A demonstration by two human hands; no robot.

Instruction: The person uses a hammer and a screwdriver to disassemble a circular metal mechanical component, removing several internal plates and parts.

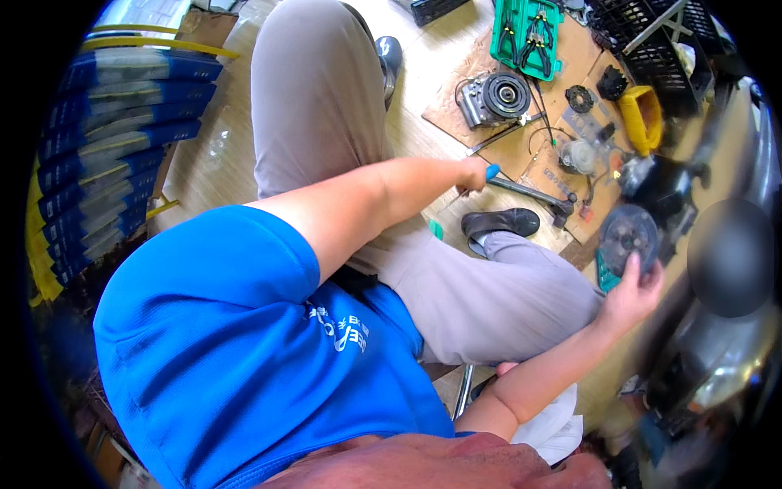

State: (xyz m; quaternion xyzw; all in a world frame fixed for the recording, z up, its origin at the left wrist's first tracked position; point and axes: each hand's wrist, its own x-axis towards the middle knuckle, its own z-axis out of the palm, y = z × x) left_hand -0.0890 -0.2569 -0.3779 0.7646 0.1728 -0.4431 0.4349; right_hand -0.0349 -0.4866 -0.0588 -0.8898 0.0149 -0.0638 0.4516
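Observation:
My left hand (472,175) is closed around the blue grip of a hammer (525,191), whose dark head points right over the cardboard. In my right hand (634,292) is a round dark disc (628,236) with a hub in its middle, held up by its lower edge. A grey metal machine part with a black grooved pulley (506,97) rests on the cardboard (456,77) beyond my left hand. Nearer the disc lie a small silver cylindrical part (577,156) and a black round part (579,99).
An open green tool case (527,37) with pliers stands at the far end of the cardboard. A yellow hollow part (641,120) and black crates (652,49) are at the right. Stacked blue packages (130,122) stand at the left. My shoe (501,221) is beside the hammer.

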